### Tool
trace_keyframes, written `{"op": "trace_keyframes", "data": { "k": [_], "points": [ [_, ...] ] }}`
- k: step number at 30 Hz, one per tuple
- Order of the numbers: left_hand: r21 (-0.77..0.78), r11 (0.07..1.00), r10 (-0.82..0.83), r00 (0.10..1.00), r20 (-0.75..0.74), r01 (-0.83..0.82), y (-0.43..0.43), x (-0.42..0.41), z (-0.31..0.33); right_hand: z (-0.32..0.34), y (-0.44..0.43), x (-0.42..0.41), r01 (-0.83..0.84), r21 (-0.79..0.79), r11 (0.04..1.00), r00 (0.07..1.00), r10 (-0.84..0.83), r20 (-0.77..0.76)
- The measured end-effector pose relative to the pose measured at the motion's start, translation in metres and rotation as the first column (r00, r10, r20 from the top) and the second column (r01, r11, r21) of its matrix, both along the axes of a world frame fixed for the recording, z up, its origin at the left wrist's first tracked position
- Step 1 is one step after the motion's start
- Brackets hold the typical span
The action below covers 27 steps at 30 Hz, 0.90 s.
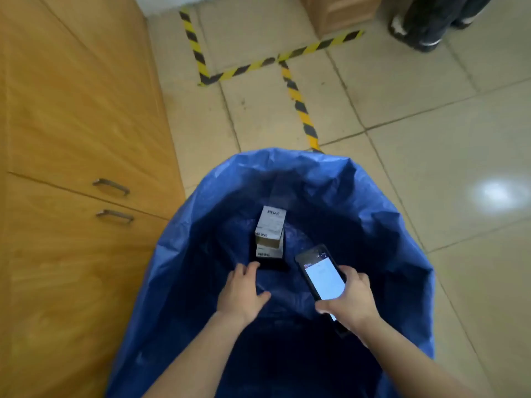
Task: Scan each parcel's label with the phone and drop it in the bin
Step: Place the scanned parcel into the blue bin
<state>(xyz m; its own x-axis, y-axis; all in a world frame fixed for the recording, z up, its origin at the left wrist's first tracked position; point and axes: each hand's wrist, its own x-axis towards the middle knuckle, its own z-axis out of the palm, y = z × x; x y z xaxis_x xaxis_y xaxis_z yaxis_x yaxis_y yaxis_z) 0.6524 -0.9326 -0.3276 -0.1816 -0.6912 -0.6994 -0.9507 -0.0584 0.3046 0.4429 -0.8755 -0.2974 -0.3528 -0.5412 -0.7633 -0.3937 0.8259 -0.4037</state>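
A large bin lined with a blue bag [382,214] fills the lower middle of the head view. Inside it lie two small labelled parcels, one [271,226] resting on top of the other [268,251], barcodes facing up. My left hand [244,291] hovers over the bin's opening just below the parcels, fingers spread and relaxed, holding nothing. My right hand [349,300] grips a black phone [321,275] by its lower end, its lit white screen facing up, above the right part of the opening.
A wooden cabinet [71,139] with two metal handles [112,186] stands close on the left of the bin. Yellow-black tape [300,103] marks the tiled floor beyond. A second wooden unit [336,12] and another person's shoes [422,33] are at the far top right.
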Motion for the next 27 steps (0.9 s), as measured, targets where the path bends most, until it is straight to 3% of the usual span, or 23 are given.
{"op": "trace_keyframes", "data": {
  "k": [7, 12, 18, 27],
  "points": [
    [-0.154, 0.974, -0.186, 0.976, -0.115, 0.167, 0.002, -0.020, 0.143, 0.146, 0.038, -0.025, 0.162, -0.144, 0.976, 0.987, -0.162, 0.013],
    [-0.264, 0.945, -0.244, 0.952, -0.186, 0.191, 0.012, -0.071, 0.225, 0.231, 0.083, -0.072, 0.359, -0.293, 0.886, 0.933, -0.341, 0.114],
    [-0.345, 0.909, -0.351, 0.877, -0.328, 0.235, 0.060, -0.196, 0.302, 0.309, 0.161, -0.169, 0.460, -0.442, 0.770, 0.883, -0.449, 0.138],
    [-0.421, 0.761, -0.645, 0.645, -0.409, 0.494, 0.186, -0.428, 0.366, 0.378, 0.327, -0.334, 0.484, -0.562, 0.671, 0.788, -0.614, -0.054]
  ]
}}
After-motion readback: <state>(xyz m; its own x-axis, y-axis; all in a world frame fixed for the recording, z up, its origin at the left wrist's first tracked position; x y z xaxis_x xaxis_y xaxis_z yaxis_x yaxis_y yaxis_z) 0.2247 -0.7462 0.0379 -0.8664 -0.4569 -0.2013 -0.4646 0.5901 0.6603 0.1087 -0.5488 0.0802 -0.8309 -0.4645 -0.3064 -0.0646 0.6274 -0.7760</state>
